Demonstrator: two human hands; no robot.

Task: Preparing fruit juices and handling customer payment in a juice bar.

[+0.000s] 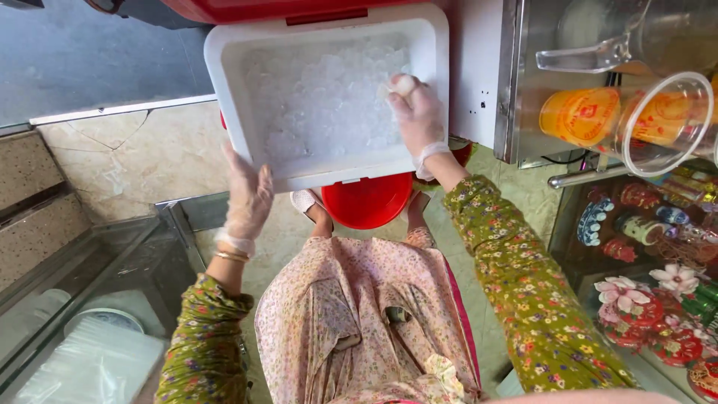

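A white cooler box (224, 67) full of crushed ice (321, 105) stands open on a red stool (366, 200) in front of me. My right hand (417, 116), in a thin clear glove, reaches into the box over the ice and pinches a small pale lump, probably ice, in its fingertips. My left hand (247, 200), also gloved, hovers with fingers spread just outside the box's near left corner, holding nothing. A gold bangle sits on that wrist.
A clear plastic cup (658, 123) with orange print juts out at the right beside a steel counter (516, 82) holding a clear scoop (580, 56). Colourful decorated tins (643, 299) fill a glass case at lower right. Another glass cabinet (97, 299) stands at lower left.
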